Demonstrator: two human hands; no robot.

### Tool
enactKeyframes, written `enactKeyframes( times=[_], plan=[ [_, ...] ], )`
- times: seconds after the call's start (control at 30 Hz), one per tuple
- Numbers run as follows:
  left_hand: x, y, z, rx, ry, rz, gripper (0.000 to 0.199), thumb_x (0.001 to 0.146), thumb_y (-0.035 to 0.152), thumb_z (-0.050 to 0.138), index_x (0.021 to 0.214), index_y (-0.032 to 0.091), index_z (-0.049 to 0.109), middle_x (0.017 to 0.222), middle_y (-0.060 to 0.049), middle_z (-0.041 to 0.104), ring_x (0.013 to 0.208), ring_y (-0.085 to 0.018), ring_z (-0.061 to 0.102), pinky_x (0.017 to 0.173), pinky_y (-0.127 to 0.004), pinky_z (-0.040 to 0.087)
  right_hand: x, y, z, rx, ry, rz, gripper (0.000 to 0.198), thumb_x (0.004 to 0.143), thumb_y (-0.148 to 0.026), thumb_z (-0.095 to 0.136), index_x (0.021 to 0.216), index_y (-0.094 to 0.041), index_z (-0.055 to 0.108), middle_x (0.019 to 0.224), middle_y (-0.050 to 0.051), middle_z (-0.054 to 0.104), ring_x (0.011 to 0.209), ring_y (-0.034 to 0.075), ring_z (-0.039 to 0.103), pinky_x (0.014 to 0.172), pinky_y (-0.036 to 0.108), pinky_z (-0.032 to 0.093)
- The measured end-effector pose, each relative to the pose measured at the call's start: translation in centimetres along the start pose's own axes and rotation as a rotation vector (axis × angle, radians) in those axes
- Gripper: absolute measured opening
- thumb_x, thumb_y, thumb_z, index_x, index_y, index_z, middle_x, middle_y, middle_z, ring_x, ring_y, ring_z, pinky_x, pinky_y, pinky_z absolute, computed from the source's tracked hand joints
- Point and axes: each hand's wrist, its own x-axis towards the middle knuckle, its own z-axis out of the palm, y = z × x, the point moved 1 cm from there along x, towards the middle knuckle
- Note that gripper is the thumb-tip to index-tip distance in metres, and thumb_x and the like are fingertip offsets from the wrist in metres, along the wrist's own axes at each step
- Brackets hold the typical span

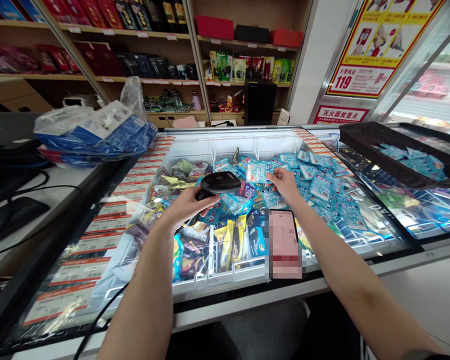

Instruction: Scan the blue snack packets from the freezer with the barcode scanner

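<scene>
My left hand (pixel 189 206) is closed around the handle of a black barcode scanner (pixel 220 182), its head turned to the right over the freezer's glass top. Pinched in my right hand (pixel 284 185) is a small light-blue packet (pixel 256 172) with white printed areas, held just right of the scanner. Many similar blue packets (pixel 321 186) lie spread on the glass around and beyond my right hand. A smartphone (pixel 284 243) with a pink screen showing "30" rests near the front edge, between my forearms.
Beneath the glass, wire baskets hold wrapped ice creams (pixel 230 237). A dark basket (pixel 397 152) with more blue packets stands at right. Plastic-wrapped blue-and-white packages (pixel 97 130) sit at left. The scanner's cable (pixel 103 320) runs down the front left. Stocked shelves (pixel 150 35) line the back.
</scene>
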Motion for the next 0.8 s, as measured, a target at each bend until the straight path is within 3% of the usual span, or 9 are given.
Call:
enactKeyframes(
  times=[0.13,0.3,0.47,0.63,0.8],
  plan=[
    [0.0,0.1,0.0,-0.003,0.007,-0.007,0.034,0.079,0.049,0.064,0.068,0.018,0.059,0.05,-0.001,0.054,0.047,-0.013,0.047,0.048,-0.025,0.031,0.1,0.2,0.0,-0.001,-0.003,-0.006,0.038,0.067,-0.056,0.069,0.075,-0.024,0.051,0.066,0.0,0.058,0.052,0.019,0.062,0.039,0.029,0.04],
    [0.2,-0.3,0.0,-0.064,0.056,0.001,0.034,0.078,0.048,0.066,0.068,0.017,0.057,0.052,0.0,0.055,0.048,-0.012,0.049,0.05,-0.025,0.033,0.4,0.7,-0.2,0.014,0.009,0.002,0.043,0.066,-0.06,0.069,0.079,-0.023,0.051,0.071,0.001,0.061,0.059,0.022,0.066,0.039,0.029,0.044],
    [0.4,-1.0,-0.1,-0.151,0.158,0.013,0.033,0.077,0.047,0.068,0.073,0.016,0.057,0.058,-0.001,0.057,0.049,-0.011,0.05,0.051,-0.025,0.037,0.9,1.2,-1.1,0.025,0.124,-0.045,0.042,0.071,-0.058,0.067,0.085,-0.022,0.051,0.075,0.002,0.061,0.058,0.021,0.067,0.039,0.028,0.045],
    [0.6,-1.6,-0.2,-0.244,0.256,-0.018,0.036,0.074,0.049,0.069,0.074,0.016,0.056,0.065,-0.002,0.058,0.048,-0.01,0.05,0.048,-0.025,0.038,1.7,1.7,-2.9,-0.017,0.294,-0.055,0.051,0.075,-0.055,0.063,0.11,-0.02,0.049,0.085,0.005,0.064,0.061,0.022,0.068,0.045,0.032,0.05],
    [0.7,-1.8,-0.5,-0.254,0.326,-0.047,0.036,0.072,0.049,0.07,0.073,0.016,0.056,0.064,-0.002,0.059,0.048,-0.01,0.05,0.046,-0.024,0.036,2.3,2.2,-3.6,0.085,0.31,-0.084,0.071,0.072,-0.043,0.068,0.131,-0.02,0.037,0.095,0.007,0.063,0.068,0.023,0.07,0.061,0.039,0.059]
  ],
)
